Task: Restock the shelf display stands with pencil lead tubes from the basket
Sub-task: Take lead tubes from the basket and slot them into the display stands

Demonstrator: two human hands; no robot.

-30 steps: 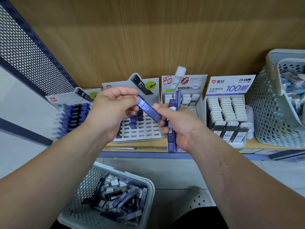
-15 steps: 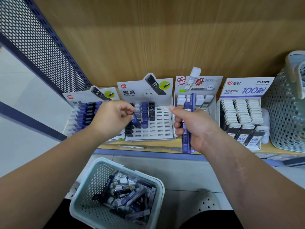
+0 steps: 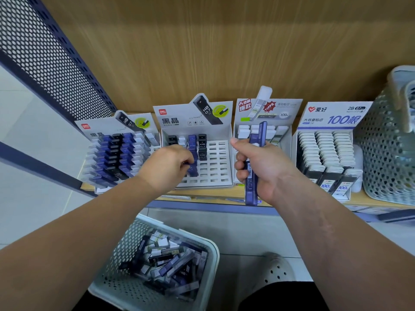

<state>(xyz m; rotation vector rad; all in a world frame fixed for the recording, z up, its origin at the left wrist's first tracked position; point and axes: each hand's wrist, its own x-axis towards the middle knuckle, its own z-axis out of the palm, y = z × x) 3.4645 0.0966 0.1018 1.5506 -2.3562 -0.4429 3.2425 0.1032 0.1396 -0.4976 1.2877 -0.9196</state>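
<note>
left hand [image 3: 166, 167]: bare, like the arm
right hand [image 3: 262, 169]: bare, like the arm
shoe [image 3: 277, 271]: pale, round toe, small round holes on top
legs [image 3: 269, 297]: covered in black cloth

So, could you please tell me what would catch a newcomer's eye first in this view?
The two hands in the middle: the left hand pinches a blue tube at the half-empty grid stand, while the right hand grips a stack of blue tubes upright in front of the shelf. Below, a pale basket holds a jumble of loose tubes.
</note>
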